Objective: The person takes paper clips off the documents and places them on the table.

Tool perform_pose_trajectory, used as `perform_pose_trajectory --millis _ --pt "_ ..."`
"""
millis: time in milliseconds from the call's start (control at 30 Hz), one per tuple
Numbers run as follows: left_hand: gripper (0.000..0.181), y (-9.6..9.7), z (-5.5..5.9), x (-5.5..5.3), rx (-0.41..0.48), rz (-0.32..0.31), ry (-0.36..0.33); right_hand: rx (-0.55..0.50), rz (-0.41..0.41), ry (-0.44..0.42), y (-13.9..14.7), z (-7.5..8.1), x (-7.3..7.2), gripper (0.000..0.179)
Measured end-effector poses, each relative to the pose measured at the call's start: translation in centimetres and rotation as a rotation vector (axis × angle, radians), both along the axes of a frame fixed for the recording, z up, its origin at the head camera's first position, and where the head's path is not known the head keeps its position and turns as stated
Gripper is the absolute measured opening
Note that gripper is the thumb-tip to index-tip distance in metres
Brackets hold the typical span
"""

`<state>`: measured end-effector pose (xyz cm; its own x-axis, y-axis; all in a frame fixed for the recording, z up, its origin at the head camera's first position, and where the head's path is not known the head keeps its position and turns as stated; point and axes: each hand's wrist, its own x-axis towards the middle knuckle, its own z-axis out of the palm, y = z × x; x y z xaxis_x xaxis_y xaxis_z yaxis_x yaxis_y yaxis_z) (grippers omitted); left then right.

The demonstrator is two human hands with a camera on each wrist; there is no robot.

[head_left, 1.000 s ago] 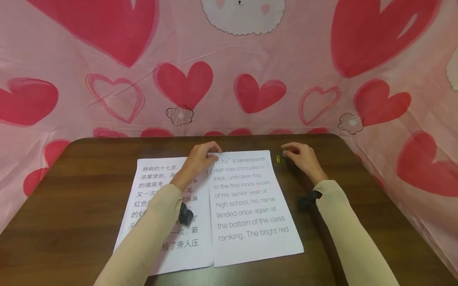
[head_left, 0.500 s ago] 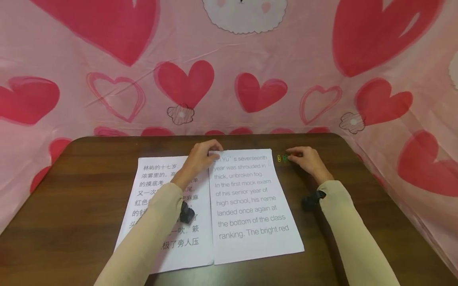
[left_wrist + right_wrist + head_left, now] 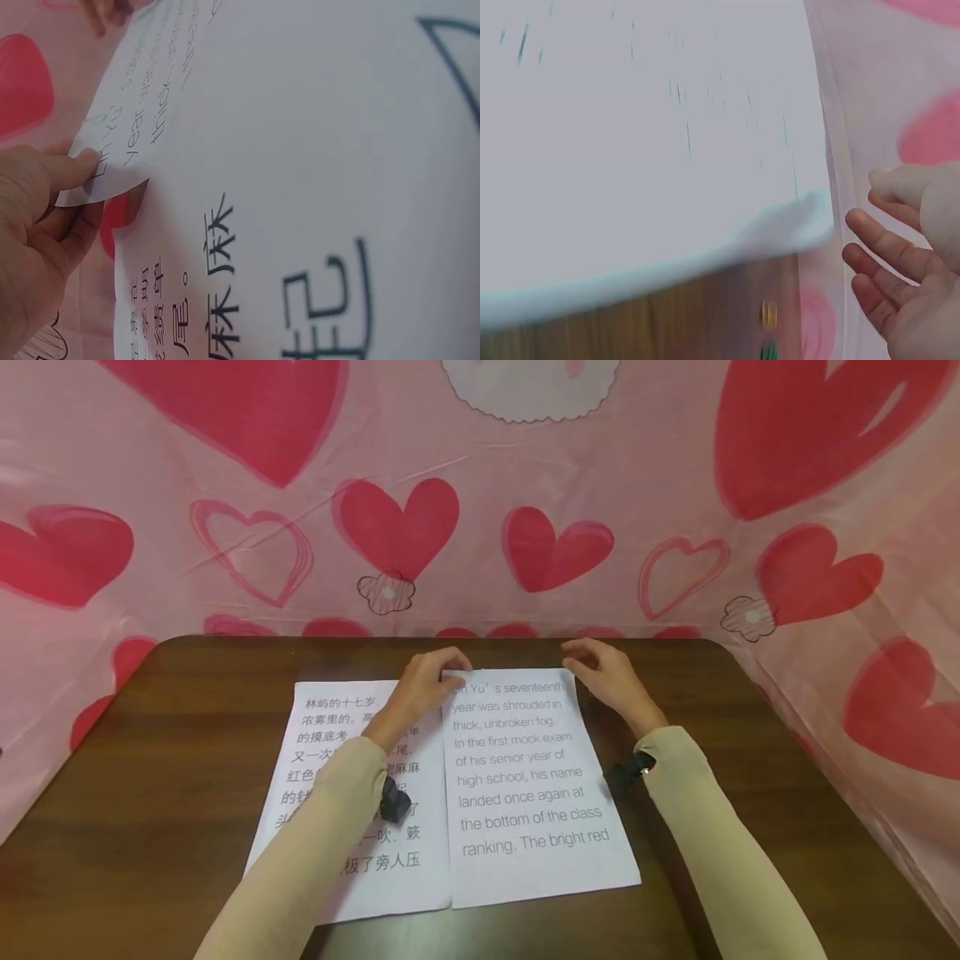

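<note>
In the head view, a sheet printed in English (image 3: pixel 517 777) lies to the right of pages printed in Chinese (image 3: pixel 307 760). My left hand (image 3: pixel 423 689) pinches the English sheet's top left corner, the thumb on the print and the fingers behind; the left wrist view shows that corner lifted. My right hand (image 3: pixel 607 681) is at the sheet's top right corner, fingers loosely bent and spread. In the right wrist view, its fingertips (image 3: pixel 862 221) are just off the corner and hold nothing visible. A yellow paper clip (image 3: pixel 769 315) and green paper clips (image 3: pixel 769 351) lie beyond the sheet's edge.
The brown wooden table (image 3: pixel 172 760) carries the papers. Behind it and along the right side hangs a pink cloth (image 3: pixel 480 527) with red hearts. A dark wrist camera (image 3: pixel 393 802) sits at my left cuff and another dark camera (image 3: pixel 630 770) at my right.
My right hand has left the paper clips and moved left to the English sheet's top right corner. My left hand keeps its pinch on the other corner. The head view has shifted slightly.
</note>
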<state>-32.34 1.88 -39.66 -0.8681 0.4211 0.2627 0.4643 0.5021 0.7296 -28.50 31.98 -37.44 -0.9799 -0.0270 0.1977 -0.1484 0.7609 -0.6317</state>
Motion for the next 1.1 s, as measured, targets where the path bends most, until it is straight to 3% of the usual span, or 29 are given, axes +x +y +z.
perform_pose_trajectory --millis 200,400,667,900,1100 --pt "0.017 0.1 0.0 0.1 0.004 0.002 -0.011 0.011 0.201 -0.082 -5.2 0.5 -1.0 0.044" --pt "0.016 0.1 0.3 0.1 0.009 -0.01 0.009 0.065 0.298 -0.139 -8.9 0.7 -2.1 0.036" --pt "0.016 -0.1 0.4 0.1 0.002 -0.026 0.035 0.074 0.297 -0.154 -9.8 -0.1 -2.7 0.023" --pt "0.016 -0.1 0.2 0.2 0.01 -0.028 0.027 0.005 0.311 -0.121 -9.8 -0.7 -2.7 0.02" --pt "0.016 -0.1 0.2 0.2 0.013 -0.027 0.034 -0.064 0.266 -0.122 -9.8 -0.9 -2.5 0.019"
